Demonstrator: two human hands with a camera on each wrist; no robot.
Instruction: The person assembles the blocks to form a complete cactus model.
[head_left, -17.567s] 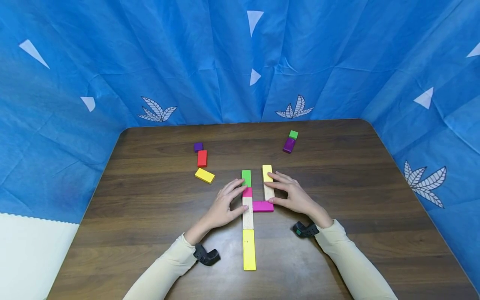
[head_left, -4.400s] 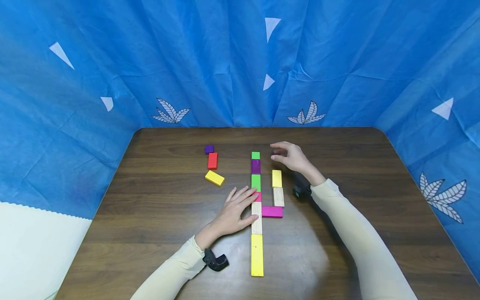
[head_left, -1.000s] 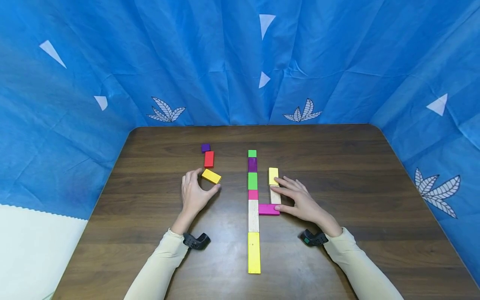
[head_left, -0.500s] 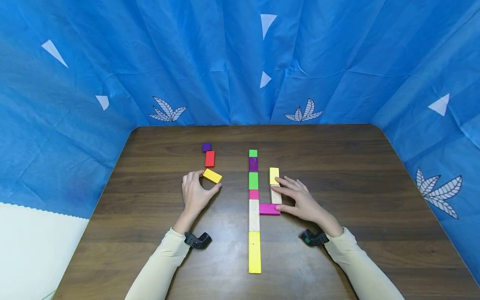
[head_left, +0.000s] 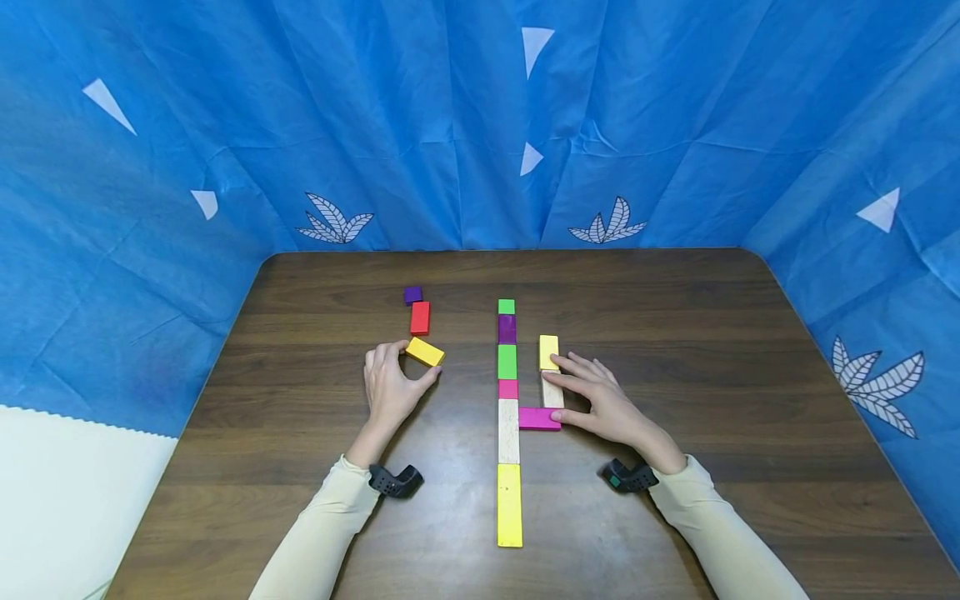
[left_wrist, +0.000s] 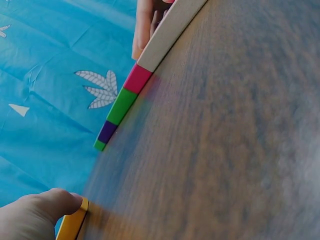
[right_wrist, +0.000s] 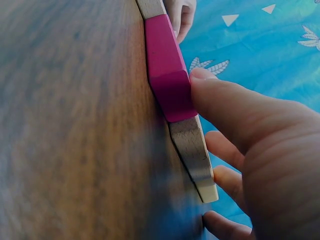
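Observation:
In the head view my left hand [head_left: 388, 385] pinches a loose yellow block [head_left: 425, 352] between thumb and fingers; the left wrist view shows the thumb at the end of that yellow block [left_wrist: 75, 222]. My right hand [head_left: 603, 402] rests with spread fingers on the short side branch. Its thumb touches the magenta block [head_left: 536, 419], and its fingertips lie at the plain wooden block [head_left: 552, 390] and the pale yellow block [head_left: 548, 352]. Beside the branch runs a straight column of flat blocks, from a long yellow block [head_left: 509, 506] up to a small green block [head_left: 506, 307].
Beyond the left hand lie a red block [head_left: 420, 318] and a small purple block [head_left: 413, 295], touching at a corner. The brown wooden table [head_left: 675, 333] ends at a blue curtain [head_left: 480, 125] at the back and sides.
The purple and small green blocks have joined the column's far end. My left hand has gone from the column to the loose yellow block. My right hand has come back to the branch.

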